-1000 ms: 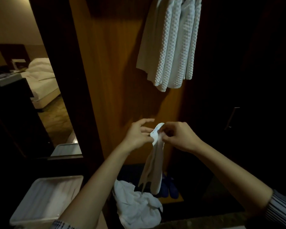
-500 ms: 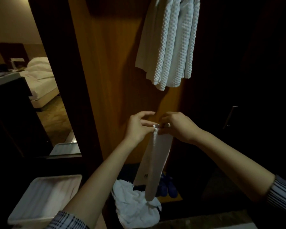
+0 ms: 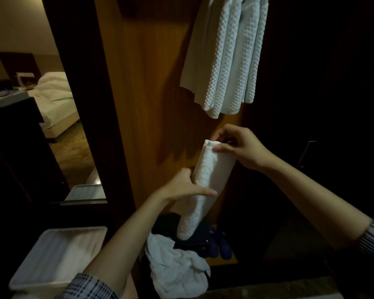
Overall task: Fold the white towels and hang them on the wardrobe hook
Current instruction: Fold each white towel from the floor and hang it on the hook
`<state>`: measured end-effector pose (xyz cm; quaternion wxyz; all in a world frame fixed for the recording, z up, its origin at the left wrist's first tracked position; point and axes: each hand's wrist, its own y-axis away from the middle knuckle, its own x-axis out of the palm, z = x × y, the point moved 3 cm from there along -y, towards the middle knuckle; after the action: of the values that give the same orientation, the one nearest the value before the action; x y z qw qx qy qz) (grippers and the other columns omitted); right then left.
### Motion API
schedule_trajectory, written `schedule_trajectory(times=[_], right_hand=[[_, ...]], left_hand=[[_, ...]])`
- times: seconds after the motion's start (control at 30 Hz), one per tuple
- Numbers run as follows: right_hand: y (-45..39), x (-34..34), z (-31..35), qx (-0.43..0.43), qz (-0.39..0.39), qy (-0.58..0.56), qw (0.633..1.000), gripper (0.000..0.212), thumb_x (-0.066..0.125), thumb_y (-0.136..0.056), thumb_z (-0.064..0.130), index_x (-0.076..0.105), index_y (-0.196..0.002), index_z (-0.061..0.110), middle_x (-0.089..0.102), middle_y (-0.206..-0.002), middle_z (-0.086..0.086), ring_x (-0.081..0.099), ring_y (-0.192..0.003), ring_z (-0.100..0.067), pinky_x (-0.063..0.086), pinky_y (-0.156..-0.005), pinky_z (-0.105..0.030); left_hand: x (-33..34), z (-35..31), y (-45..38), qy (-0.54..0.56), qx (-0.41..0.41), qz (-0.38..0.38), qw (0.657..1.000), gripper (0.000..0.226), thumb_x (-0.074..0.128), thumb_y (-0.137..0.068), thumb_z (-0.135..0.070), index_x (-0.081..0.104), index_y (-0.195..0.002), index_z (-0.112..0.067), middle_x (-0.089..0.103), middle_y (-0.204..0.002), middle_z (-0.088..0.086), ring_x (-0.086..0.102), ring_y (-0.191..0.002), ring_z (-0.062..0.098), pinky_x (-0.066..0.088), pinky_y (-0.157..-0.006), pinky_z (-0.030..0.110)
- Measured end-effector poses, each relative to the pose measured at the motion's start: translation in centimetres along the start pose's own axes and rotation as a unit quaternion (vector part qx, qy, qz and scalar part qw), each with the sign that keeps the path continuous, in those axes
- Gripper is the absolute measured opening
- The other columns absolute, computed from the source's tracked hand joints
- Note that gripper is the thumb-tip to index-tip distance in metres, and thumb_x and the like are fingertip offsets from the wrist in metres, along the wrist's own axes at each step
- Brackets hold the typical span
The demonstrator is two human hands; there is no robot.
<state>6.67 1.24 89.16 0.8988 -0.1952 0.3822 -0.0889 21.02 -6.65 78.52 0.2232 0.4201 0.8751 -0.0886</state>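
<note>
A small white towel (image 3: 212, 173), folded lengthwise into a narrow strip, hangs in front of the wooden wardrobe panel (image 3: 151, 108). My right hand (image 3: 240, 147) pinches its top edge. My left hand (image 3: 181, 186) grips the strip at its middle, thumb across the front. White waffle-textured towels (image 3: 227, 57) hang at the top of the wardrobe, just above my right hand; the hook itself is out of view. A crumpled white towel (image 3: 177, 268) lies in a heap low in the wardrobe, below the strip.
A white plastic tray (image 3: 54, 257) stands at the lower left. Dark blue slippers (image 3: 220, 244) sit on the wardrobe floor beside the heap. A dark door with a metal handle (image 3: 307, 154) is at the right. A bed (image 3: 54, 98) shows at the far left.
My left hand has let go of the towel's top and slid down to grip its middle. My right hand still holds the top, and the towel now hangs as a narrower folded strip.
</note>
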Motion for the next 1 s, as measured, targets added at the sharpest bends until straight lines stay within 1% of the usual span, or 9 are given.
schedule_trajectory(times=[0.1,0.2,0.37,0.47,0.63,0.7,0.77,0.87,1.0], right_hand=[[-0.8,-0.6,0.0,-0.002,0.011,0.049,0.999,0.027,0.069,-0.084,0.019,0.064,-0.111,0.020,0.067,-0.099,0.008,0.062,-0.094,-0.006,0.049,-0.086,-0.027],[-1.2,-0.8,0.2,0.003,0.008,0.035,0.999,0.013,0.065,-0.088,0.016,0.066,-0.100,0.020,0.068,-0.098,0.007,0.063,-0.094,-0.007,0.049,-0.085,-0.027],[-2.1,-0.5,0.3,0.007,-0.062,-0.007,0.998,0.012,0.065,-0.086,0.010,0.064,-0.086,0.022,0.066,-0.087,0.004,0.061,-0.086,-0.009,0.047,-0.078,-0.024],[-2.5,-0.7,-0.4,0.018,-0.121,-0.022,0.992,0.020,0.066,-0.085,0.010,0.060,-0.077,0.027,0.061,-0.077,0.012,0.056,-0.072,0.004,0.044,-0.070,-0.014],[-3.2,-2.1,-1.9,0.053,-0.181,-0.034,0.981,0.023,0.067,-0.084,0.009,0.060,-0.072,0.028,0.061,-0.072,0.013,0.055,-0.066,0.004,0.045,-0.066,-0.015],[-3.3,-3.0,-2.7,0.075,-0.228,-0.047,0.970,0.019,0.068,-0.083,0.008,0.061,-0.074,0.024,0.062,-0.073,0.010,0.058,-0.070,-0.001,0.048,-0.069,-0.019],[-3.4,-4.1,-3.6,0.103,-0.276,-0.050,0.954,0.010,0.068,-0.082,0.009,0.063,-0.079,0.017,0.064,-0.078,0.005,0.061,-0.077,-0.010,0.049,-0.073,-0.027],[-3.2,-5.7,-5.6,0.168,-0.316,-0.040,0.933,0.006,0.067,-0.083,0.013,0.063,-0.088,0.014,0.063,-0.082,0.002,0.060,-0.082,-0.013,0.048,-0.074,-0.028],[-2.6,-6.0,-8.3,0.292,-0.267,-0.112,0.911,0.023,0.067,-0.086,0.014,0.066,-0.106,0.001,0.063,-0.095,-0.012,0.058,-0.087,-0.021,0.048,-0.079,-0.033]], left_hand=[[0.7,1.3,-0.5,-0.011,0.008,-0.027,1.000,0.043,0.088,-0.058,-0.035,0.055,-0.082,-0.023,0.062,-0.085,-0.006,0.061,-0.067,-0.012,0.050,-0.055,0.010],[1.5,2.2,-0.8,0.016,-0.001,0.008,1.000,0.033,0.082,-0.068,-0.028,0.064,-0.093,-0.015,0.068,-0.095,0.001,0.068,-0.082,0.002,0.057,-0.072,0.022],[3.4,1.9,-0.8,0.001,-0.033,0.044,0.998,0.057,0.056,-0.084,-0.053,0.064,-0.113,-0.005,0.067,-0.085,-0.003,0.064,-0.081,0.003,0.049,-0.073,0.018],[3.9,1.6,-1.2,0.029,-0.054,0.066,0.996,0.069,0.051,-0.070,-0.058,0.059,-0.112,-0.004,0.060,-0.113,0.011,0.057,-0.104,0.025,0.044,-0.093,0.036],[3.6,1.4,-1.7,0.032,-0.025,0.037,0.998,0.098,0.069,-0.069,-0.047,0.022,-0.144,-0.004,0.043,-0.141,0.011,0.046,-0.127,0.027,0.042,-0.104,0.046],[3.4,1.7,-2.1,0.037,0.001,0.018,0.999,0.075,0.078,-0.073,-0.035,0.042,-0.131,-0.005,0.056,-0.128,0.011,0.055,-0.117,0.023,0.048,-0.098,0.044],[3.3,1.6,-2.2,0.043,0.031,0.024,0.998,0.040,0.075,-0.078,-0.018,0.056,-0.113,-0.017,0.065,-0.111,0.002,0.063,-0.101,0.011,0.054,-0.087,0.028],[2.8,1.2,-2.0,0.077,0.040,0.052,0.995,0.042,0.056,-0.086,-0.003,0.048,-0.119,-0.026,0.061,-0.112,-0.008,0.061,-0.095,-0.005,0.052,-0.075,0.014],[2.0,0.9,-2.1,0.121,0.014,0.079,0.989,0.052,0.035,-0.088,0.003,0.041,-0.130,-0.028,0.056,-0.120,-0.007,0.056,-0.106,0.003,0.051,-0.081,0.021]])
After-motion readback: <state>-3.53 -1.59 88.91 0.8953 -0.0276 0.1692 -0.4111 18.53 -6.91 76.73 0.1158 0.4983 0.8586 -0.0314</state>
